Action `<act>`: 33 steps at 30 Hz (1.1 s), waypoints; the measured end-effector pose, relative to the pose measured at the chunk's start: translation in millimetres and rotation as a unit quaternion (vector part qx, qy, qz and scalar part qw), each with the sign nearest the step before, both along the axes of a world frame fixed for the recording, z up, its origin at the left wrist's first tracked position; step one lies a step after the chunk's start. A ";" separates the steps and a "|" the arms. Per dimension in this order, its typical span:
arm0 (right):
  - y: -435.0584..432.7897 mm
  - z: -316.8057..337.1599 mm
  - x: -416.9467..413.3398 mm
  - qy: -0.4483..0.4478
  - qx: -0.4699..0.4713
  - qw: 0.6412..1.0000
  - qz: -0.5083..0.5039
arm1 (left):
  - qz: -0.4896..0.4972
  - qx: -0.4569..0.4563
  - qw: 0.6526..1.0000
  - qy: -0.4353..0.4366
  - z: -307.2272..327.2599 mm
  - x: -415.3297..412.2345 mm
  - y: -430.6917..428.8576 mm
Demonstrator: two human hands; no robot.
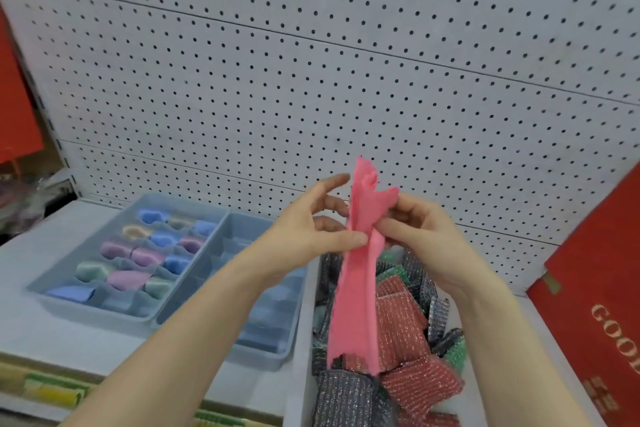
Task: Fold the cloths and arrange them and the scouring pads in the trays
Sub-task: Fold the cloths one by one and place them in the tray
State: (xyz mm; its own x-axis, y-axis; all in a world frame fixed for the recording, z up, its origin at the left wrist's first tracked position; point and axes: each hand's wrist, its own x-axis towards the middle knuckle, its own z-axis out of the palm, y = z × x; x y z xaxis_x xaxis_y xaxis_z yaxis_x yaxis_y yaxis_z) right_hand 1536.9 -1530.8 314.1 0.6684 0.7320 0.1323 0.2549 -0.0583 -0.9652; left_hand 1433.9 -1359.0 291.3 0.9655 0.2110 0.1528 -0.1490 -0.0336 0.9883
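Head view: fingertips (pixel 353 240) of the left hand (pixel 308 229) and right hand (pixel 419 236) pinch a pink cloth (pixel 356 305) at mid-length, the left's upper fingers (pixel 332 182) spread; it hangs bunched, unfolded, between them above a bin (pixel 299 392) of pads (pixel 398 319). Left tray (pixel 41 289) looks nearly filled with rolled cloths (pixel 128 279); the next tray (pixel 249 217) appears mostly bare, the pads unsorted, so much work likely remains.

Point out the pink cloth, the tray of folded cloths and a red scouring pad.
pink cloth (pixel 356 305): head view, its hanging lower half.
tray of folded cloths (pixel 86 308): head view, near wall.
red scouring pad (pixel 401 329): head view, its middle.
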 end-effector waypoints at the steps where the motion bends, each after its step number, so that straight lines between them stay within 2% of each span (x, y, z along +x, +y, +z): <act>1: -0.2 -0.1 0.1 0.023 0.000 1.000 0.021 | 0.000 0.028 1.000 0.006 -0.6 -0.5 1.1; 3: 1.3 -0.3 -1.8 0.029 -0.014 0.998 0.055 | 0.002 0.023 1.000 0.015 -0.1 -0.5 -0.2; 6: 4.2 -1.0 -1.2 0.015 -0.018 0.997 0.069 | -0.028 -0.061 0.998 0.002 1.1 0.2 -8.5; 8: 1.7 -1.5 1.3 0.015 -0.001 0.997 0.078 | 0.022 -0.072 0.997 0.009 -1.5 2.6 -10.0; 10: 1.0 1.7 0.2 0.017 0.012 0.997 0.078 | 0.076 -0.039 0.996 0.013 -3.8 5.6 -9.9; 12: 3.0 3.0 -0.2 -0.008 0.022 0.999 0.027 | 0.090 -0.014 0.996 0.013 -3.7 6.9 -9.6; 16: -0.9 7.1 9.4 -0.038 0.030 0.996 -0.069 | 0.144 -0.057 0.987 -0.037 2.6 6.3 -3.3; 21: -0.3 14.9 5.5 -0.074 -0.013 0.996 -0.056 | 0.153 -0.047 0.986 -0.051 12.4 5.6 -2.3; 25: 0.6 18.1 9.0 -0.071 0.015 0.991 -0.111 | 0.160 -0.001 0.986 -0.037 12.8 6.7 1.7; 28: -3.4 22.4 12.5 -0.071 0.007 0.993 -0.091 | 0.165 0.021 0.986 -0.022 14.7 6.1 4.7; 33: -5.3 33.8 13.1 -0.101 0.018 0.992 -0.068 | 0.167 -0.007 0.985 -0.036 29.3 9.8 5.3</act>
State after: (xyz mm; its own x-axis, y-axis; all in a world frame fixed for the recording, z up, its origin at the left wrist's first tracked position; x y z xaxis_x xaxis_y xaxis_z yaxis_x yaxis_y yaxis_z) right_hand 1550.0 -1536.1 347.9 0.7175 0.6298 0.2975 0.4356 -0.0726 -0.8972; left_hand 1443.7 -1353.6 320.5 0.8280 0.5185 0.2136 -0.2020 -0.0796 0.9761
